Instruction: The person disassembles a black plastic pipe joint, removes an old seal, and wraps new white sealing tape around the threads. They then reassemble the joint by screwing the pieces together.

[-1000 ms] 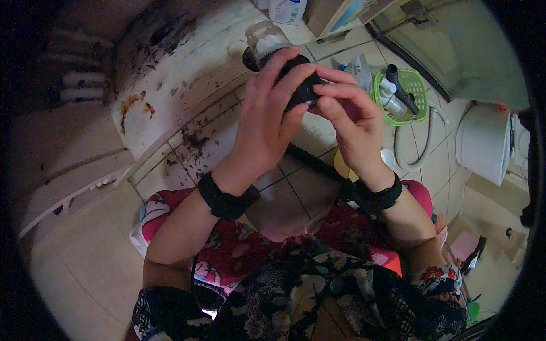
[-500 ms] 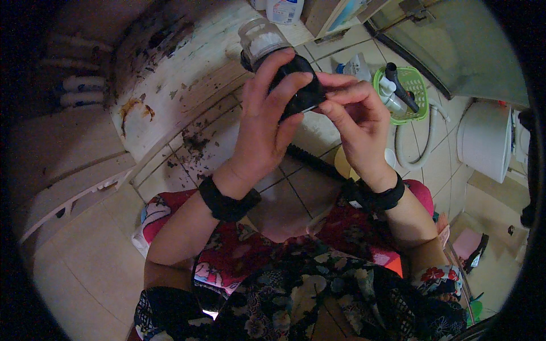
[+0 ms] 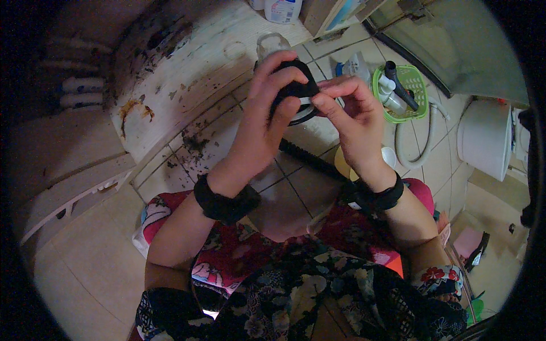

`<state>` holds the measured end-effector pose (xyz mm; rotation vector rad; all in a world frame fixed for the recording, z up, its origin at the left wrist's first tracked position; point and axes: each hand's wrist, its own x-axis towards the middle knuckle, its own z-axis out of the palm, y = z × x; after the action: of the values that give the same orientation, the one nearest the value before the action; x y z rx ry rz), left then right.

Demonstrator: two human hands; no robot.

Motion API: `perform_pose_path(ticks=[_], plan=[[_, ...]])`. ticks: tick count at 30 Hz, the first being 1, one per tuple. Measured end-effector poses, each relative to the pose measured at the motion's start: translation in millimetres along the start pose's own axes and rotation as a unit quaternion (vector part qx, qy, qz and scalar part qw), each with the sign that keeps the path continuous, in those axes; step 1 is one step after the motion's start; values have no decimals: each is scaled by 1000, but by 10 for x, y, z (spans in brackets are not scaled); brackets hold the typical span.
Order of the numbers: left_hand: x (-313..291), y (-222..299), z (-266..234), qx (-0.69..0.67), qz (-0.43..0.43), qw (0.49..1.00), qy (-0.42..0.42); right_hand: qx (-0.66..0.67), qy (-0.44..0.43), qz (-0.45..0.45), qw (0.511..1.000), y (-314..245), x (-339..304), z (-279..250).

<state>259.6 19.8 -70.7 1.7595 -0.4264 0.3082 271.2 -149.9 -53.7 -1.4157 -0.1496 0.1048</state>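
Note:
My left hand (image 3: 255, 125) is wrapped round a black fitting (image 3: 297, 88) with a clear cup-like end (image 3: 273, 43), which looks like a sink drain trap. Its clear end points away from me, and the black open end is tilted toward my right hand. There, my right hand (image 3: 359, 116) pinches a thin white ring (image 3: 307, 100) between thumb and fingers, against the black rim. Fingers hide part of the ring, so I cannot tell whether it sits inside the rim. Both wrists wear black bands.
A green basket (image 3: 405, 117) with pipe parts stands on the tiled floor at the right, beside a grey hose (image 3: 419, 165). A black corrugated pipe (image 3: 310, 159) and a yellow container (image 3: 343, 162) lie nearer. A stained white cabinet panel (image 3: 165, 102) runs along the left.
The fitting has turned so that its open black end faces me more, and its clear end shows less. The white ring has come into view at my right fingertips.

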Motion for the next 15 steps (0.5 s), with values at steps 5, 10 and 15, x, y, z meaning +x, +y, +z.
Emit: perform_pose_path(ticks=[5, 10, 15], plan=[[23, -55, 16, -110, -111, 987, 41, -19, -4, 55, 998, -44, 14, -2], [-7, -63, 38, -150, -142, 977, 59, 18, -11, 62, 998, -28, 40, -22], [-20, -100, 65, -107, -103, 987, 62, -4, -13, 37, 999, 26, 35, -31]])
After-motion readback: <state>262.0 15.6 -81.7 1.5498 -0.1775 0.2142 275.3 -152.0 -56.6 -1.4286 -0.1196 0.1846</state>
